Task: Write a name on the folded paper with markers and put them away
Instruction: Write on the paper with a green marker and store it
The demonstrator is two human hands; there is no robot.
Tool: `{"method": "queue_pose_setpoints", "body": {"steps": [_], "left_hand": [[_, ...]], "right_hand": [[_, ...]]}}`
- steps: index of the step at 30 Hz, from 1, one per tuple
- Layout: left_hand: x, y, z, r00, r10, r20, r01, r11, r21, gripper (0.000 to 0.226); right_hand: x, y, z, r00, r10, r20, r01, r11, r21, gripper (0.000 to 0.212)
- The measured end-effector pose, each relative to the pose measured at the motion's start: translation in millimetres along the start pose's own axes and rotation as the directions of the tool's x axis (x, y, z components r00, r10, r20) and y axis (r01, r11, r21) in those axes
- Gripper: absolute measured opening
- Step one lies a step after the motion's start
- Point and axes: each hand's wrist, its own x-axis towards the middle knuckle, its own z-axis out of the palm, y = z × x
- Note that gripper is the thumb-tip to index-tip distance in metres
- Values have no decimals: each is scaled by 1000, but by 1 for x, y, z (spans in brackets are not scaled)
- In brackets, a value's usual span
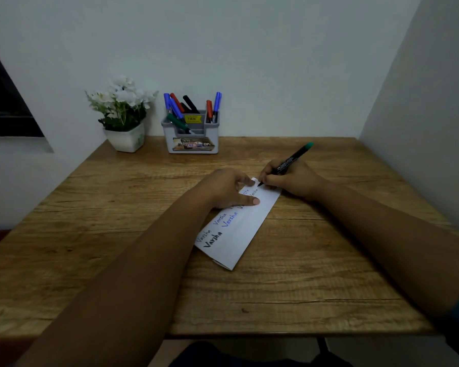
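Observation:
A folded white paper (245, 229) lies slanted on the wooden table (117, 207), with a name written several times in black, blue and thin ink. My left hand (229, 189) presses flat on the paper's upper part, hiding some of the writing. My right hand (289, 178) grips a black marker with a green end (293, 158), its tip touching the paper's far corner. A grey organizer (190, 136) at the back of the table holds several blue, red, black and green markers.
A white pot of white flowers (123, 115) stands left of the organizer against the wall. Walls close in the table at the back and right. A dark window frame (6, 102) is at the far left.

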Motion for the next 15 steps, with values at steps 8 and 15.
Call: {"method": "queue_pose_setpoints", "body": {"steps": [8, 15], "left_hand": [[-2, 2, 0, 1000, -8, -2, 8, 1000, 0, 61], [-2, 3, 0, 1000, -16, -11, 16, 1000, -17, 61]], "right_hand": [[-2, 0, -1, 999, 7, -38, -8, 1000, -21, 5], [-2, -1, -2, 999, 7, -35, -9, 999, -44, 5]]}}
